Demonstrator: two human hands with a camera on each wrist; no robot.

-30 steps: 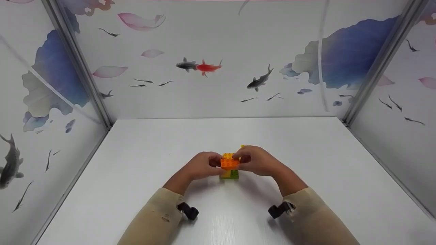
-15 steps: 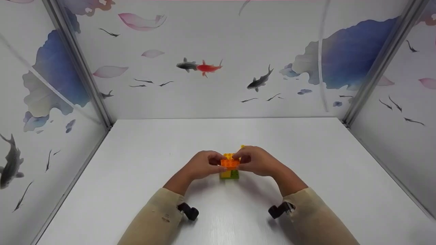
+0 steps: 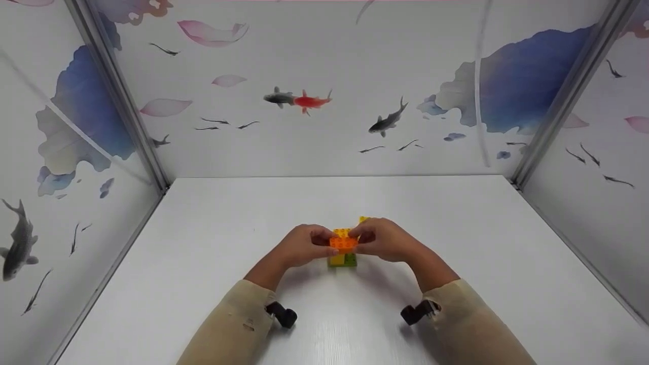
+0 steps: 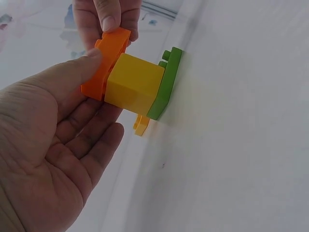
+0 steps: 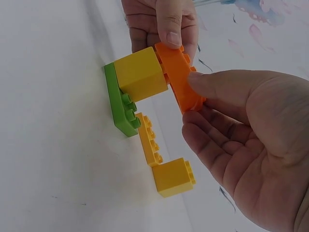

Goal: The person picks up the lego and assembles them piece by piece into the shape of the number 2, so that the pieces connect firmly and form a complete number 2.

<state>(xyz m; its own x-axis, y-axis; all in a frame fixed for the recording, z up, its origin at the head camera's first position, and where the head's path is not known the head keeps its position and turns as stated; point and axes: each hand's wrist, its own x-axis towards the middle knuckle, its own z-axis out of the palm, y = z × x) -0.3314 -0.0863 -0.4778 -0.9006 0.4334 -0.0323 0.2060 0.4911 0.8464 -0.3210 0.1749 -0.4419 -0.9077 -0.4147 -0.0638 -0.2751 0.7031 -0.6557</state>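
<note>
An orange toy building brick (image 3: pixel 344 247) lies over a yellow block (image 4: pixel 135 82), which stands on a green plate brick (image 4: pixel 166 84). My left hand (image 3: pixel 304 247) pinches one end of the orange brick between thumb and fingers. At its other end, my right hand (image 3: pixel 386 240) pinches it the same way. In the right wrist view, studs of the yellow block show in a narrow gap under the orange brick. A flat yellow brick (image 5: pixel 147 140) is behind the green one, with a second yellow block (image 5: pixel 173 178) at its end; whether they join the green brick, I cannot tell.
The bricks stand on a white table (image 3: pixel 213 213). White panels with painted fish and petals, such as the back wall (image 3: pixel 324 142), enclose it on three sides. A small black wrist device (image 3: pixel 282 315) sits at each sleeve cuff.
Both hands keep their grip on the orange brick and hardly move. Slightly more of the yellow block behind my right hand shows now.
</note>
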